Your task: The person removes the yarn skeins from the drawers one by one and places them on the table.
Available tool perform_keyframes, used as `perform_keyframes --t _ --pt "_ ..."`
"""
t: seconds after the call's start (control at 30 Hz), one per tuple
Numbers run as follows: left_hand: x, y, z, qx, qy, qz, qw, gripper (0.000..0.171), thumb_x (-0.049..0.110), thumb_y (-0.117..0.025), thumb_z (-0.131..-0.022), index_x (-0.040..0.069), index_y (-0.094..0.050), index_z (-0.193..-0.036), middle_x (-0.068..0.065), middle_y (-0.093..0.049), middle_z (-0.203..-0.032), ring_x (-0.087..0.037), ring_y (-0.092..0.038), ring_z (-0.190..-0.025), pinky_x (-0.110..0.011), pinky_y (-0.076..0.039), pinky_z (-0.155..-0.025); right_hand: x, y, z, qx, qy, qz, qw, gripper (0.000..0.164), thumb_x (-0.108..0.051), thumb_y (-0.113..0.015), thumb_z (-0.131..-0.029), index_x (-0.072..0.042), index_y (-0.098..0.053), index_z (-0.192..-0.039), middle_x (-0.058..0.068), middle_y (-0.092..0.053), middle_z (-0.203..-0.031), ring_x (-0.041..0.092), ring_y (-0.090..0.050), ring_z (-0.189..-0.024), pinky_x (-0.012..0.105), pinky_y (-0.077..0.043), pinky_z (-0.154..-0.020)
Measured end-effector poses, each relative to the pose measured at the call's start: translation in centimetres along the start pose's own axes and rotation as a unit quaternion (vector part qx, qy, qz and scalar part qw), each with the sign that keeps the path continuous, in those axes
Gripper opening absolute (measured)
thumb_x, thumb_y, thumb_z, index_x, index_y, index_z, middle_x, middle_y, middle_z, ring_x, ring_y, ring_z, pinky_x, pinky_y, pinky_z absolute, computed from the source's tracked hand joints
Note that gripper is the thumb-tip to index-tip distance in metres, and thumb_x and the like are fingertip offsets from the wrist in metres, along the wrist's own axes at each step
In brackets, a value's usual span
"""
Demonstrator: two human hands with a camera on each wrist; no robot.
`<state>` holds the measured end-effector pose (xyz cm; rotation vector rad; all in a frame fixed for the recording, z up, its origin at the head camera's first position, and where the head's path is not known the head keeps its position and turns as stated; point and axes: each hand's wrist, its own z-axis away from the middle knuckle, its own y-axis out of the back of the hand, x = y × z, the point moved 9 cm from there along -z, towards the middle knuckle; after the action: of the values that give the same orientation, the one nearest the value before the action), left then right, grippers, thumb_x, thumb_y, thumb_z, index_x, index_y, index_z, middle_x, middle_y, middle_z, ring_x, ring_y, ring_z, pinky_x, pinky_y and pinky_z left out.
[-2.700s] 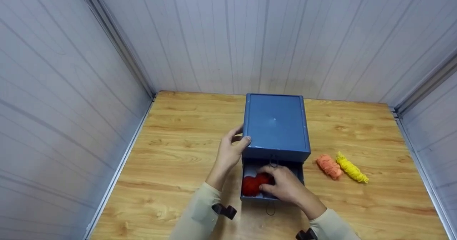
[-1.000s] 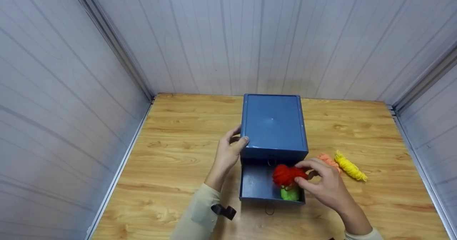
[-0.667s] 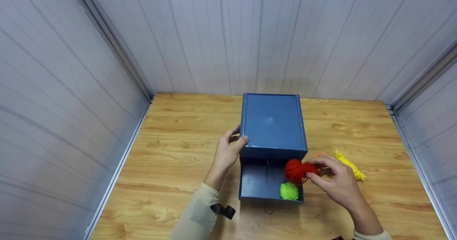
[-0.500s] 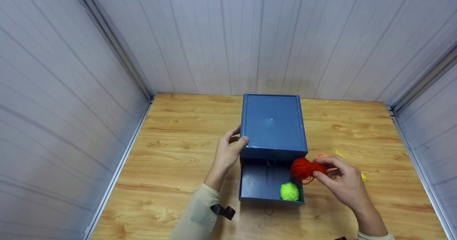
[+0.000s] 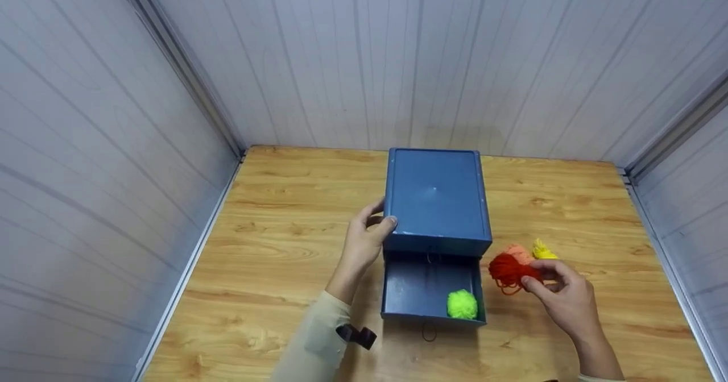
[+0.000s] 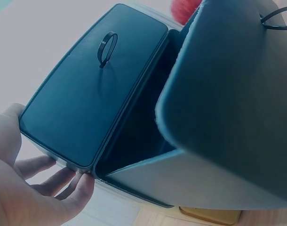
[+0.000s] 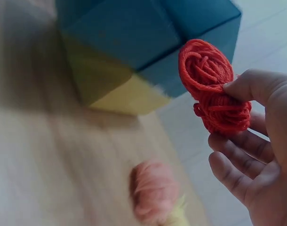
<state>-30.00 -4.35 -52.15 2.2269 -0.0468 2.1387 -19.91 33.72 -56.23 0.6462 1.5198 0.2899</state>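
My right hand (image 5: 571, 302) pinches a red yarn bundle (image 5: 509, 269) between thumb and fingers, to the right of the open lower drawer (image 5: 412, 288). In the right wrist view the red yarn (image 7: 207, 70) is twisted at its middle, above the table. My left hand (image 5: 365, 240) grips the front left corner of a blue drawer cabinet (image 5: 437, 194), thumb on the top edge and fingers against the side. A bright green fuzzy yarn ball (image 5: 462, 304) sits in the drawer's front right corner. Behind the red yarn lies a salmon yarn bundle (image 5: 518, 251), partly covered.
A yellow yarn bundle (image 5: 543, 249) lies beside the salmon one, partly hidden by my right hand. The closed upper drawer front (image 6: 82, 89) carries a black loop handle (image 6: 107, 49). Panel walls (image 5: 364, 58) enclose the wooden table (image 5: 284, 217) at the back and sides.
My right hand has lifted the red yarn out of the drawer and carried it right, past the drawer's right wall. The green ball has come into sight. My left hand stays on the cabinet.
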Motion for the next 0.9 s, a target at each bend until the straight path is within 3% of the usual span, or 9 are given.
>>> perform_keyframes --t 0.13,0.4,0.6,0.9 --pt "0.3 0.0 0.0 0.001 0.002 -0.009 1.0 0.054 0.015 -0.068 -0.094 0.002 -0.057 -0.144 -0.018 -0.062 -0.137 -0.029 -0.062 -0.113 -0.032 -0.056 -0.087 2.1 -0.2 -0.3 0.004 -0.03 0.02 0.999 0.038 -0.03 -0.082 -0.089 -0.008 -0.072 -0.118 0.013 -0.073 -0.113 -0.008 -0.061 -0.087 0.014 -0.055 -0.068" --pt "0.3 -0.2 0.0 -0.003 0.001 -0.006 1.0 0.054 0.014 -0.068 -0.094 0.001 -0.055 -0.145 -0.019 -0.061 -0.139 -0.031 -0.061 -0.115 -0.032 -0.056 -0.087 6.0 -1.0 -0.4 -0.005 -0.075 0.046 0.996 0.042 -0.034 -0.082 -0.089 -0.007 -0.07 -0.119 0.012 -0.072 -0.112 -0.005 -0.059 -0.084 0.012 -0.052 -0.07" --pt "0.1 -0.1 0.0 -0.003 0.003 -0.004 1.0 0.054 0.015 -0.068 -0.094 0.002 -0.056 -0.145 -0.018 -0.061 -0.138 -0.03 -0.061 -0.114 -0.032 -0.056 -0.087 7.8 -1.7 -0.1 -0.019 -0.105 0.046 0.993 0.044 -0.034 -0.081 -0.089 -0.006 -0.069 -0.12 0.015 -0.071 -0.116 -0.006 -0.058 -0.085 0.01 -0.05 -0.073" --pt "0.1 0.1 0.1 0.004 0.003 -0.004 1.0 0.053 0.014 -0.069 -0.093 0.001 -0.058 -0.143 -0.019 -0.063 -0.135 -0.029 -0.061 -0.11 -0.03 -0.055 -0.084 9.2 -2.7 0.1 -0.038 -0.105 0.057 0.992 0.042 -0.028 -0.083 -0.088 -0.008 -0.069 -0.122 0.015 -0.07 -0.119 -0.002 -0.061 -0.087 0.011 -0.05 -0.075"
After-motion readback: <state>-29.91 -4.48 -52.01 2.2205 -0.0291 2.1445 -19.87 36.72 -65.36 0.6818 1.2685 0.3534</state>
